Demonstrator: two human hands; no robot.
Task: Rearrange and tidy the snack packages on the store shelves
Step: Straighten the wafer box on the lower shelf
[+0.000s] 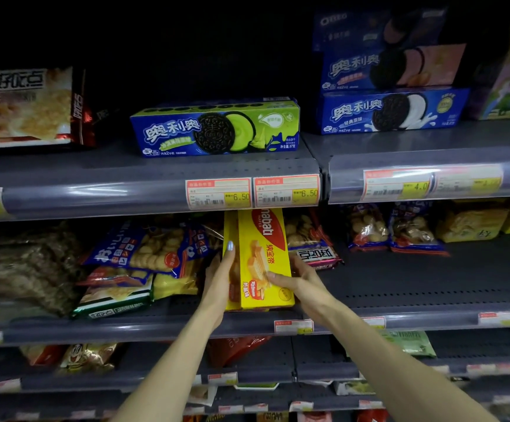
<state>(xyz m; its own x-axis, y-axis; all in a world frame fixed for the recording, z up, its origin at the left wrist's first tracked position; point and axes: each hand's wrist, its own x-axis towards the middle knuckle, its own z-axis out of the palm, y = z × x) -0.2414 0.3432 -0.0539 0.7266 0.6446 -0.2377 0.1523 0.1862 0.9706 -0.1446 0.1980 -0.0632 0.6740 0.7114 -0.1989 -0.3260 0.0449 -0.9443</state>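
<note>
A tall yellow Nabati wafer box [261,257] stands on end at the front of the middle shelf [399,287]. My left hand [220,269] presses flat against the box's left side, fingers pointing up. My right hand [299,278] grips its lower right edge, thumb across the front. Just left of the box lie blue and yellow biscuit bags [138,248] in a loose pile. A red-and-white biscuit pack [317,254] sits right behind my right hand.
The upper shelf holds a green Oreo box [217,129], a stack of blue Oreo boxes [393,108] and a cracker pack [31,108]. Two blue cookie bags [396,229] sit at the middle shelf's right. Price tags [252,191] line the shelf rail. Lower shelves hold more bags.
</note>
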